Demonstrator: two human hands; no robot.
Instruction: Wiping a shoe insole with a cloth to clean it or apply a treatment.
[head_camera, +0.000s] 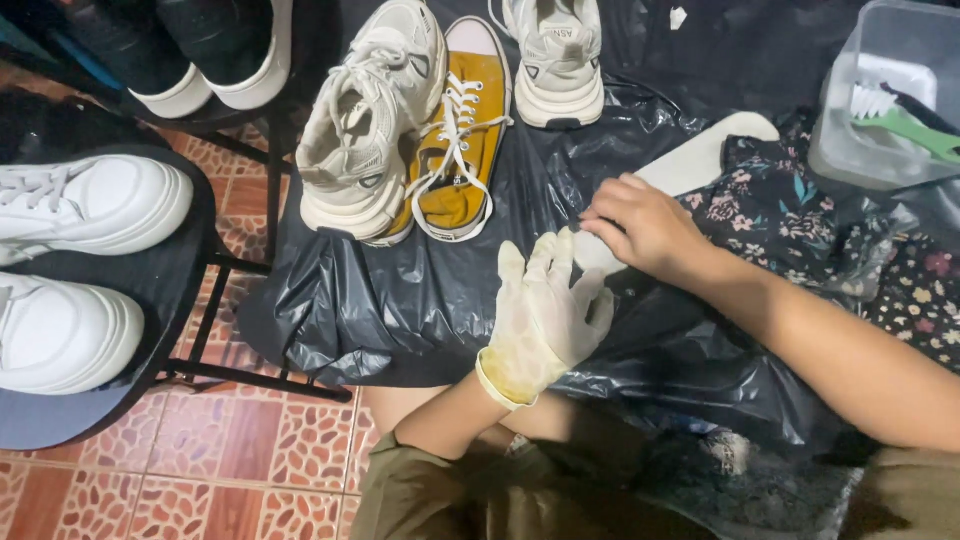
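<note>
Left hand (545, 315) wears a pale, yellow-stained rubber glove (520, 372), fingers spread flat and open, resting on the black plastic sheet (400, 300) that covers the counter; it grips nothing. Right hand (640, 225) is bare, fingers curled down w/ the tips pressing on a white insole (710, 155) that runs diagonally up toward the right. Whether it's pinching the insole or just pressing on it, can't tell from here. The gloved fingertips sit just beside the insole's near end.

Beyond the hands, on the same sheet: a chunky cream sneaker (365, 130) leaning over a mustard canvas sneaker (460, 140) w/ white laces, the two touching. Another cream sneaker (555, 60) stands at the top edge, apart from that pair.

Right side: a floral dark cloth (790, 215) under the insole's far part, and a clear plastic tub (880, 100) holding a green-handled brush (905, 120).

Left side: two white platform shoes (85, 270) on a dark round stool (170, 280), over a reddish tiled floor (250, 450).
</note>
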